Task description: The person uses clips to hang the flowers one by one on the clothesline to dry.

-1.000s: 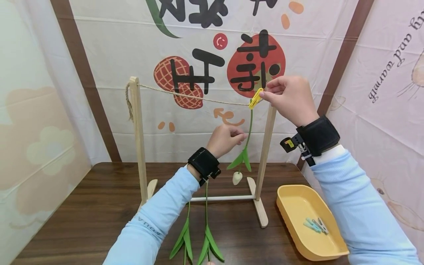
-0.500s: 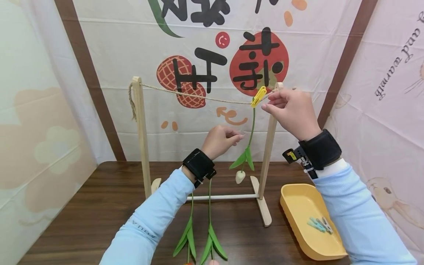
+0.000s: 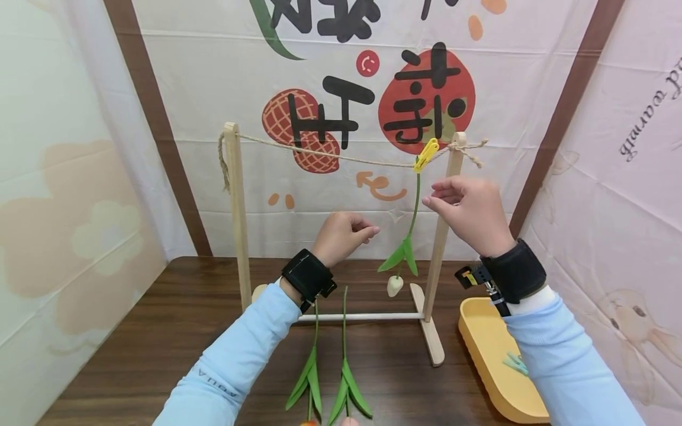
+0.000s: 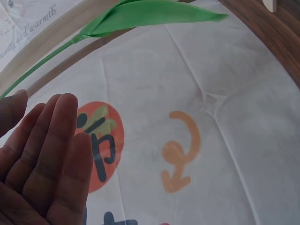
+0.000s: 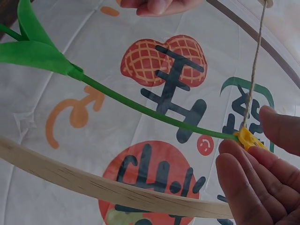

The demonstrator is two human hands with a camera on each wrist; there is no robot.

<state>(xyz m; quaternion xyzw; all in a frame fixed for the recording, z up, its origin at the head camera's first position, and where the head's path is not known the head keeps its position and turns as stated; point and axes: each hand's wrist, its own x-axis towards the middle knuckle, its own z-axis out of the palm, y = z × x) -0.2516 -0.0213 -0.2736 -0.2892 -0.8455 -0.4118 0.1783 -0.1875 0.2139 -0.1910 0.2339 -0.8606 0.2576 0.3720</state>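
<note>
A yellow clothespin (image 3: 427, 155) clips the stem of a white tulip (image 3: 395, 286) to the twine (image 3: 341, 157). The flower hangs head down, its green leaves above the bloom. My right hand (image 3: 474, 213) is just right of the stem, below the clothespin, with thumb and fingers apart and nothing between them. Left of the stem hovers my left hand (image 3: 343, 236), fingers loosely bent and holding nothing. In the left wrist view, its fingers (image 4: 61, 145) are fairly straight and the tulip's leaf (image 4: 154, 13) is beyond them.
The twine spans two wooden posts (image 3: 238, 213) of a stand on the dark table (image 3: 138, 331). An orange-headed flower (image 3: 309, 378) and a pink-headed one (image 3: 347, 378) lie in front. A yellow tray (image 3: 482, 349) with clothespins (image 3: 515, 363) stands right, partly behind my right sleeve.
My right hand has let go of the yellow clothespin and moved down from it. My left hand has drawn left and slightly down, away from the stem. The tulip stays hanging.
</note>
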